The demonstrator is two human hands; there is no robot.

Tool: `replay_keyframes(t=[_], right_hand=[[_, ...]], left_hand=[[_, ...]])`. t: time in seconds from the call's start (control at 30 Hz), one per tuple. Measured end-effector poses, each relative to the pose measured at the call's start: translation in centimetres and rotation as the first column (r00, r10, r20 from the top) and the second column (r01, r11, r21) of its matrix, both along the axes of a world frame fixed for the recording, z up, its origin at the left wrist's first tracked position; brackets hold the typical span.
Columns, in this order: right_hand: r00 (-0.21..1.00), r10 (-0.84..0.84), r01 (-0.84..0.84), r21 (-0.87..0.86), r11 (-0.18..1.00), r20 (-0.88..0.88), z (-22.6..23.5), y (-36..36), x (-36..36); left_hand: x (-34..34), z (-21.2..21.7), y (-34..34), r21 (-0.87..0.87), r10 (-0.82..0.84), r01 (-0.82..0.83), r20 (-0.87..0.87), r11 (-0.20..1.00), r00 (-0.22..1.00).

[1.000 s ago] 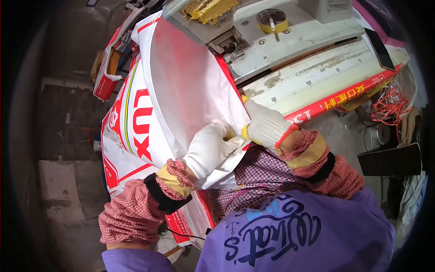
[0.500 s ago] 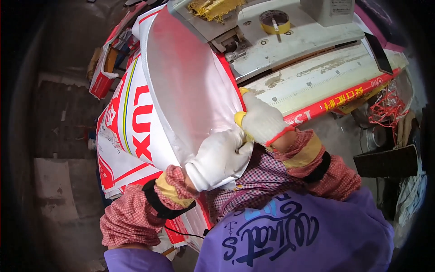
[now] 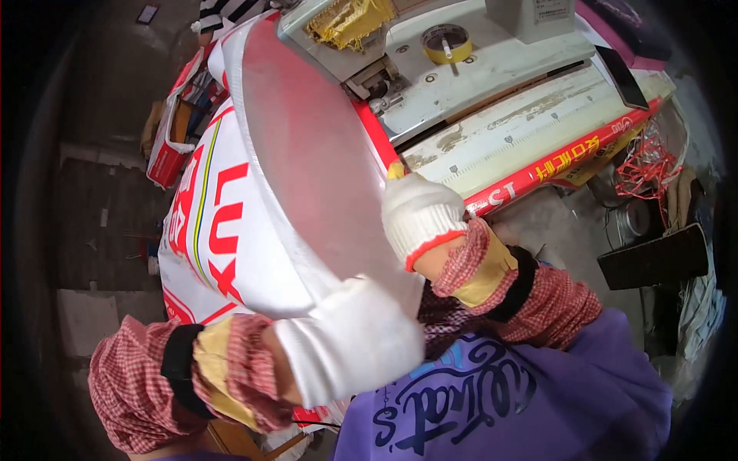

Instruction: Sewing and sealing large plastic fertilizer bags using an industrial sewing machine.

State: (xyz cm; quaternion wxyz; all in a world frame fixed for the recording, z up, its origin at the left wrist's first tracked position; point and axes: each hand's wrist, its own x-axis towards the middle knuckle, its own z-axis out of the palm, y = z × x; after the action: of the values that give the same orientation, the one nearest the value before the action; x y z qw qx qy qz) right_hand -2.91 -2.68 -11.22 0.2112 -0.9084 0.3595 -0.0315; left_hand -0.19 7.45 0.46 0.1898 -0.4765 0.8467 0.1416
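Observation:
A large white and red printed woven plastic sheet point(image 3: 215, 238), its greyish inner side point(image 3: 307, 146) turned up, drapes from the sewing machine point(image 3: 461, 73) down to my lap. My right hand point(image 3: 421, 215), in a white knit glove with yellow fingertips, grips the sheet's red edge just in front of the machine bed; most of its fingers are hidden. Lower down, my left hand point(image 3: 361, 330), also in a white glove, lies at the sheet's near edge. It is blurred by motion, and its fingers are turned out of sight.
A roll of yellow tape point(image 3: 446, 44) sits on the machine bed. A dark phone-like slab point(image 3: 621, 77) lies at the table's right end. Red string point(image 3: 653, 165) hangs beside it. At the left stands an open red and white carton point(image 3: 171, 146). A striped sleeve point(image 3: 231, 9) shows far back.
My left hand has turned and moved slightly down, and its forearm swings out to the left. My right hand has shifted left along the sheet's edge. The view has shifted a little.

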Motion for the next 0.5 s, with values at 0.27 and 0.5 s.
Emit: replay_keyframes(t=[0.27,0.5], right_hand=[[0.995,0.057,-0.059,0.019,0.998,0.081,0.4,-6.2,4.2],[0.84,-0.069,-0.446,0.758,0.475,0.538,-5.1,-11.9,5.4]], left_hand=[[1.9,-3.0,-7.3,-0.089,0.164,-0.151,0.165,0.984,0.973],[9.5,-6.2,-13.8,-0.233,0.373,-0.305,0.364,0.924,0.853]])
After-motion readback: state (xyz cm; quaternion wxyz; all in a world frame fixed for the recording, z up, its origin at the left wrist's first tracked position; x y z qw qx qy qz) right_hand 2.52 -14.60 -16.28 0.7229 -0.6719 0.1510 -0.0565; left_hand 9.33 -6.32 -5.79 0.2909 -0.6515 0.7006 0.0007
